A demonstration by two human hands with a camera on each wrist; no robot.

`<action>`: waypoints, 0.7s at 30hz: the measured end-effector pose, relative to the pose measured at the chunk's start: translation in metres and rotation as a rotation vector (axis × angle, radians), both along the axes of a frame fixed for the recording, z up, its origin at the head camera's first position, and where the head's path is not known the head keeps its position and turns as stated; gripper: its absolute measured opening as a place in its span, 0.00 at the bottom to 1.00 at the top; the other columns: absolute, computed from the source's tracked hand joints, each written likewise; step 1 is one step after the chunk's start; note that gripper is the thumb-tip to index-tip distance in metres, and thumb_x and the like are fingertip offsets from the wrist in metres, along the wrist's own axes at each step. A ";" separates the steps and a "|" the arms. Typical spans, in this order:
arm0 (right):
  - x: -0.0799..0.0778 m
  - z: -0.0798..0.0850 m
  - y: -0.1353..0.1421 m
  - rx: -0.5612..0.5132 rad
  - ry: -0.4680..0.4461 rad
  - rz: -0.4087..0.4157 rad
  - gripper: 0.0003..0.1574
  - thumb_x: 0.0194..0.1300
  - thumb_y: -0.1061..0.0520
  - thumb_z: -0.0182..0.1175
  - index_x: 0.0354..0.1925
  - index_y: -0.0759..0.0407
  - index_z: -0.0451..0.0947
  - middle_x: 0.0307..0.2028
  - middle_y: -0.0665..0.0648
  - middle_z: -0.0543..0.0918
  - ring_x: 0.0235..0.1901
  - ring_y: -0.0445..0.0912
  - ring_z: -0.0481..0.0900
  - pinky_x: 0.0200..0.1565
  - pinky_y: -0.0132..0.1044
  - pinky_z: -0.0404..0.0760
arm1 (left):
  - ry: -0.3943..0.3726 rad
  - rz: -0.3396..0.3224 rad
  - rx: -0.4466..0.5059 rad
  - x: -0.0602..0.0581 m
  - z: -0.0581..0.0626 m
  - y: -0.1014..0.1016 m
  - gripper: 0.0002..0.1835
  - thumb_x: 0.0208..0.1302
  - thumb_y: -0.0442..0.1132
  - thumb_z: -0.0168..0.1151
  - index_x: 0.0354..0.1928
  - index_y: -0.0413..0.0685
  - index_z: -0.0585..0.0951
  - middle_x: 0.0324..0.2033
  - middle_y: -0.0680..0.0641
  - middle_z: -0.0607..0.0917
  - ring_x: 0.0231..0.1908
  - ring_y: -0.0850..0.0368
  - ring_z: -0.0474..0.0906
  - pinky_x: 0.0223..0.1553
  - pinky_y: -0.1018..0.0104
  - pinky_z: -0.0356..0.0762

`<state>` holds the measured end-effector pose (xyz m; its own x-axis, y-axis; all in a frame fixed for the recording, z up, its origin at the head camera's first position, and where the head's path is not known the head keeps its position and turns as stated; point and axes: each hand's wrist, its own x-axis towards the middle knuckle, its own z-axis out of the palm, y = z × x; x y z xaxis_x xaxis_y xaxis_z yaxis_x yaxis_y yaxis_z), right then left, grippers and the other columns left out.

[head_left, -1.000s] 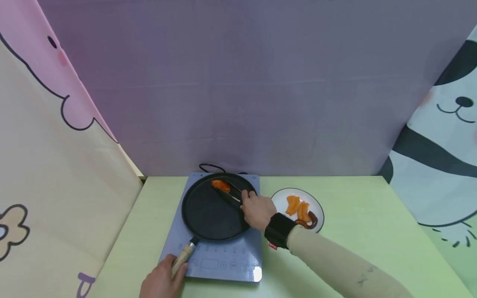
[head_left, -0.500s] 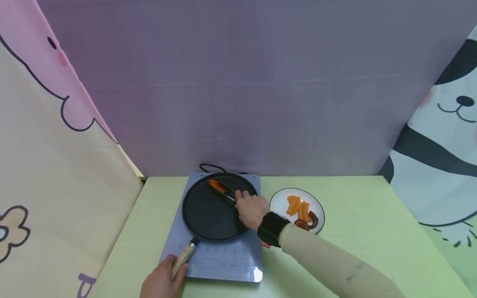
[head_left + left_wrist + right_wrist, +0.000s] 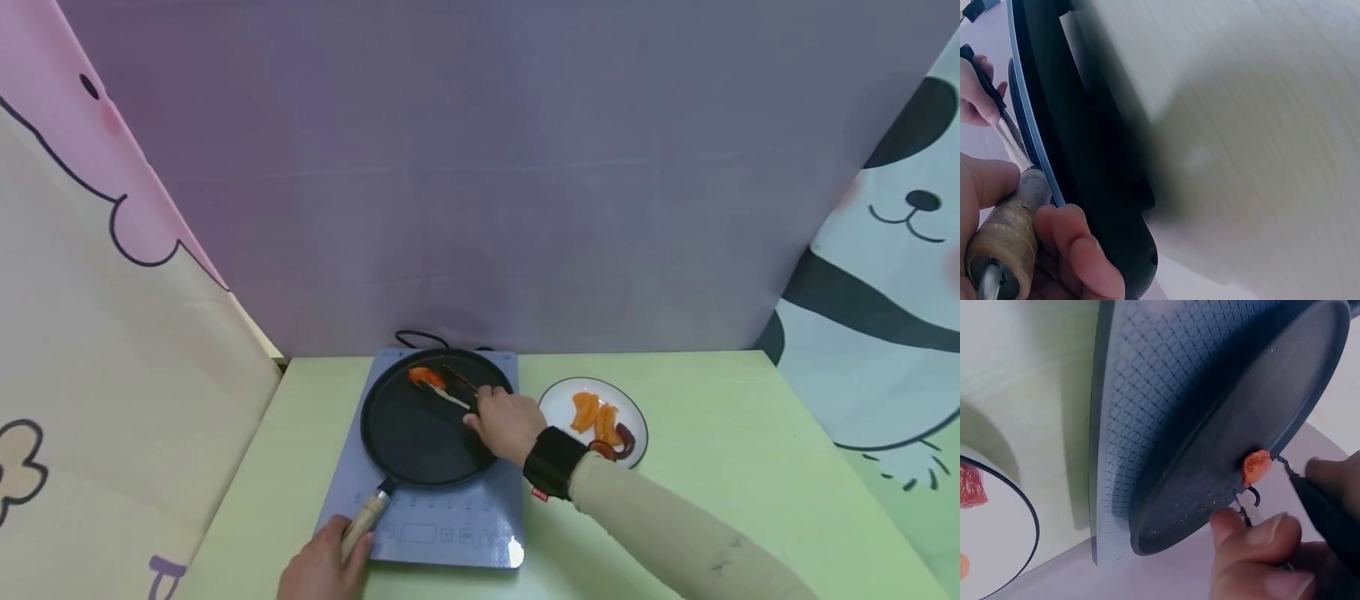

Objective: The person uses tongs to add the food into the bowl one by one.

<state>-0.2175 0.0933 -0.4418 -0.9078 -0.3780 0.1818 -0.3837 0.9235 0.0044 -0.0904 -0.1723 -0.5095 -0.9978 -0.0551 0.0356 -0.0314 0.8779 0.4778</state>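
Observation:
My left hand (image 3: 322, 562) grips the wooden handle (image 3: 363, 525) of a flat black frying pan (image 3: 420, 446). Toward the pan's far side lies an orange-red piece of food (image 3: 425, 377), its kind unclear. My right hand (image 3: 512, 425) holds food tongs (image 3: 452, 398) over the pan from the right. The tongs' arms stand spread, with their tips near the piece. In the right wrist view, the piece (image 3: 1257, 467) sits on the pan surface (image 3: 1210, 450) between the dark-handled tongs' (image 3: 1322, 509) tips; whether either tip touches it, I cannot tell.
Beneath the pan is a flat blue-grey induction cooker (image 3: 480, 537), with a black cord (image 3: 420, 336) behind it. To its right a white dark-rimmed plate (image 3: 557, 408) holds orange pieces (image 3: 585, 410) and dark red curled pieces (image 3: 624, 442). A purple cloth (image 3: 480, 192) hangs behind the table.
My right hand has shifted left with the tongs, carrying the orange-red piece farther left over the pan. The tongs' arms, close together half a second ago, are now spread apart. The left hand keeps its grip.

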 end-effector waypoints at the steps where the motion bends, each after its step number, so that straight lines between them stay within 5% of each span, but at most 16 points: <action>1: 0.001 0.000 0.000 0.005 0.000 -0.002 0.27 0.62 0.38 0.50 0.38 0.62 0.70 0.25 0.58 0.74 0.20 0.49 0.72 0.19 0.43 0.73 | -0.004 0.003 -0.001 0.000 0.000 0.000 0.15 0.54 0.50 0.61 0.33 0.46 0.74 0.15 0.53 0.67 0.14 0.59 0.61 0.16 0.60 0.60; 21: -0.007 -0.014 -0.003 0.033 0.032 -0.005 0.25 0.64 0.41 0.49 0.44 0.62 0.69 0.27 0.57 0.75 0.21 0.50 0.73 0.19 0.44 0.73 | -0.012 -0.001 0.001 0.001 0.002 0.000 0.15 0.55 0.50 0.61 0.33 0.46 0.74 0.15 0.54 0.67 0.14 0.59 0.62 0.16 0.60 0.60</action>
